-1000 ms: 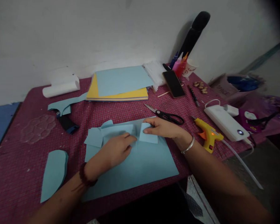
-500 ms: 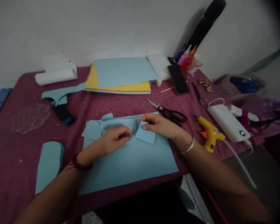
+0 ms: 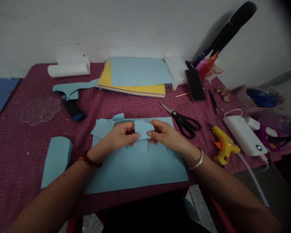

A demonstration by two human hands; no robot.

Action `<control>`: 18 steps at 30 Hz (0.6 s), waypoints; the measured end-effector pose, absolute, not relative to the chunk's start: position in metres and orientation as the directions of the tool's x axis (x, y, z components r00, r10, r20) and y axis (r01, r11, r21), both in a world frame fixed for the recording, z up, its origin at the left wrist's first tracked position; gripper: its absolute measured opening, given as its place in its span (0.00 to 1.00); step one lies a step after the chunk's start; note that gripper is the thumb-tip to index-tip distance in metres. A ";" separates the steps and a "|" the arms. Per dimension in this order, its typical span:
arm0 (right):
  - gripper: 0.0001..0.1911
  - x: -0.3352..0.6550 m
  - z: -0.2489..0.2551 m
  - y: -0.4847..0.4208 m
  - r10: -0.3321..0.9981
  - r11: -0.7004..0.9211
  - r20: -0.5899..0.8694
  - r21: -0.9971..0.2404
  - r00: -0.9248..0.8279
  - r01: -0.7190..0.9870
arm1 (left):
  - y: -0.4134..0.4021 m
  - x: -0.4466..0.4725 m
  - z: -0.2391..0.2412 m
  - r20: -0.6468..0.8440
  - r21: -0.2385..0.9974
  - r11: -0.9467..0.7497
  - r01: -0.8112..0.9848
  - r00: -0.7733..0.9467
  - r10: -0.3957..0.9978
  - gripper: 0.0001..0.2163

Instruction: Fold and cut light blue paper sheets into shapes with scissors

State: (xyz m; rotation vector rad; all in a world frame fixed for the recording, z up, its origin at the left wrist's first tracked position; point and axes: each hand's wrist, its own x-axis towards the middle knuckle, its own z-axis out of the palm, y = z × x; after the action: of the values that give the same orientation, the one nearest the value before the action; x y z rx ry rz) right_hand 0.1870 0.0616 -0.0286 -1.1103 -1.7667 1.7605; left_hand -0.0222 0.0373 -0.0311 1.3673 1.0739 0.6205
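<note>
Between both hands is a small light-blue piece of paper, held up above a large light-blue sheet. My left hand pinches its left edge, thumb in front. The right edge is gripped by my right hand, thumb in front and fingers partly hidden behind. Under and beside the hands, more cut light-blue paper pieces lie on the sheet's far edge. Black-handled scissors lie partly open just right of the sheet. A rounded stack of cut blue paper rests at the left.
At the back sits a stack of coloured paper, beside a white roll. A phone, a marker, a yellow glue gun and a white power bank occupy the right. A clear plastic palette lies left.
My left hand has moved right and taken hold of the small paper piece's left edge. My right hand has turned the piece, and the view has shifted slightly.
</note>
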 end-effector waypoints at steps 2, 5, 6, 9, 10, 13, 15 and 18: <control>0.06 0.189 -0.026 0.063 0.792 -0.076 -0.221 -0.960 -0.569 0.268 | 0.039 -0.025 -0.031 -0.248 0.963 0.163 0.216 0.470 0.847 0.12; 0.08 0.191 -0.022 0.064 0.803 0.031 -0.166 -0.948 -0.573 0.318 | 0.041 -0.029 -0.032 -0.277 0.958 0.215 0.190 0.413 0.868 0.19; 0.08 0.192 -0.021 0.065 0.796 0.056 -0.158 -0.942 -0.584 0.331 | 0.042 -0.030 -0.032 -0.284 0.955 0.222 0.198 0.387 0.877 0.20; 0.05 0.195 -0.015 0.064 0.786 0.127 -0.108 -0.936 -0.609 0.330 | 0.043 -0.030 -0.031 -0.291 0.943 0.199 0.268 0.367 0.884 0.17; 0.05 0.196 -0.013 0.064 0.787 0.157 -0.086 -0.930 -0.611 0.333 | 0.043 -0.030 -0.031 -0.296 0.938 0.192 0.289 0.374 0.879 0.15; 0.05 0.194 -0.006 0.065 0.777 0.249 -0.060 -0.885 -0.627 0.394 | 0.042 -0.028 -0.028 -0.288 0.934 0.165 0.318 0.389 0.875 0.16; 0.03 0.189 -0.006 0.067 0.742 0.298 -0.072 -0.854 -0.666 0.425 | 0.040 -0.026 -0.026 -0.253 0.937 0.123 0.327 0.393 0.884 0.17; 0.02 0.179 -0.015 0.070 0.682 0.346 -0.077 -0.842 -0.727 0.414 | 0.037 -0.023 -0.025 -0.183 0.961 0.086 0.264 0.367 0.912 0.16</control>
State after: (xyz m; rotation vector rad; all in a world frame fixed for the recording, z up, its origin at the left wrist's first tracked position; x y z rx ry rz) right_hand 0.1787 0.0698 -0.0152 -0.9776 -2.3247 1.3247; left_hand -0.0234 0.0372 -0.0255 1.4401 1.1365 0.6846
